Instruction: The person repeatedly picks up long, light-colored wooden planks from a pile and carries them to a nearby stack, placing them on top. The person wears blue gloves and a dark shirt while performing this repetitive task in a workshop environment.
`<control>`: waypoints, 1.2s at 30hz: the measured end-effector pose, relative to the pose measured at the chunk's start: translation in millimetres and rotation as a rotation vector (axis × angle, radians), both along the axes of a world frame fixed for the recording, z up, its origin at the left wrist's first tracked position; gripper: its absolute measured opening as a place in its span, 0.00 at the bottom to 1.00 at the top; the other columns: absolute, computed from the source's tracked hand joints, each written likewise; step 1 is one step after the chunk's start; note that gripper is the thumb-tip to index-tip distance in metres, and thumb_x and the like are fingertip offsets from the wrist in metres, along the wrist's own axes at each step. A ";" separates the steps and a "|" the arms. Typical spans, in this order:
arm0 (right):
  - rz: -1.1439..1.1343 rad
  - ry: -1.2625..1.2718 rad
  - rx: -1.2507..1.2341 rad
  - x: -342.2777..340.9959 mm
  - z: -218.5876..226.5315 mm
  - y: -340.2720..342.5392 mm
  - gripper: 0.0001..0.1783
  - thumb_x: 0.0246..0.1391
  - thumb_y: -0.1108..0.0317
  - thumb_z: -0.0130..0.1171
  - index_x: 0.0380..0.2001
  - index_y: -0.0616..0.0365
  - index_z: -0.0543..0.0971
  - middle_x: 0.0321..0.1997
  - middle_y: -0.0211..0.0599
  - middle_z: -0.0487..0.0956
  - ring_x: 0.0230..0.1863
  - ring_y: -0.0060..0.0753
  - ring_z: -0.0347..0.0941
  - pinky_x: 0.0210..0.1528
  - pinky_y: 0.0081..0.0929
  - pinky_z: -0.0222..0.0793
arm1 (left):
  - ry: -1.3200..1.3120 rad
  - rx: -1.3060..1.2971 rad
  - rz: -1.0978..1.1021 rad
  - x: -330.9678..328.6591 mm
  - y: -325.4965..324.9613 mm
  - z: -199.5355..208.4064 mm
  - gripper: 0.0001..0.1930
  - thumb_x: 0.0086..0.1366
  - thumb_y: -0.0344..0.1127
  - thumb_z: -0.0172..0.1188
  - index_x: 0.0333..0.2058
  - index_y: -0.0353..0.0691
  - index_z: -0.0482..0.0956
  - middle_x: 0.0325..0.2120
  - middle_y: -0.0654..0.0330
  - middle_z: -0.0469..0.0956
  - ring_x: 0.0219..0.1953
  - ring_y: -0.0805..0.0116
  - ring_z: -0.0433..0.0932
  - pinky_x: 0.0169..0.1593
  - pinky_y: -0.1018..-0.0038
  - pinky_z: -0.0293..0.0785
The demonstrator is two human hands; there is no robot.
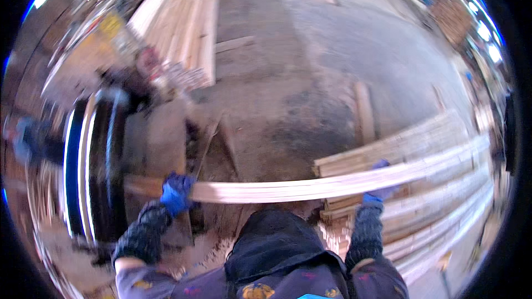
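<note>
A long pale wooden board (288, 189) stretches across in front of my body, and lines along it suggest more than one strip. Blue-gloved, my left hand (176, 192) is closed round its left end, beside a dark machine table (155, 138). My right hand (378, 185), in a matching glove, grips the board farther along, with fingertips over the far edge and the palm below. The board's right part passes over a stack of planks (393, 141) on my right. Motion blur softens the finger detail.
A machine with dark rollers or bands (105, 160) stands at the left. Beyond it lies a long stack of boards (185, 22). A loose timber (363, 112) rests on the concrete floor (266, 77). At the far left is a blurred figure in blue (27, 138), apparently another person.
</note>
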State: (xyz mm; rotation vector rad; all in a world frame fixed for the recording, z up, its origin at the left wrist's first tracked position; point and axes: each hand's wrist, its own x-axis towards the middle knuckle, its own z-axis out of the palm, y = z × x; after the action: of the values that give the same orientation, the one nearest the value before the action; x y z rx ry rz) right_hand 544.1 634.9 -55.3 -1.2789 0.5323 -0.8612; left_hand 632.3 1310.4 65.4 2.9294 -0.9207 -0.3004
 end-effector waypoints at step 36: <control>-0.008 0.035 0.889 21.9 3.0 155.6 0.30 0.49 0.59 0.70 0.52 0.65 0.74 0.52 0.45 0.78 0.55 0.41 0.72 0.62 0.42 0.62 | 0.239 -0.215 -0.332 -7.5 -331.0 -25.4 0.49 0.47 0.48 0.71 0.64 0.35 0.56 0.53 0.39 0.71 0.53 0.42 0.73 0.53 0.56 0.72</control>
State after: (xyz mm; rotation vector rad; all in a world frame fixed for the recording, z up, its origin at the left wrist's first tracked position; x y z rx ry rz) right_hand 566.0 790.5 -52.3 -0.4747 0.8271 -0.4994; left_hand 624.8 979.3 40.0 2.4740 -1.3049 -0.5182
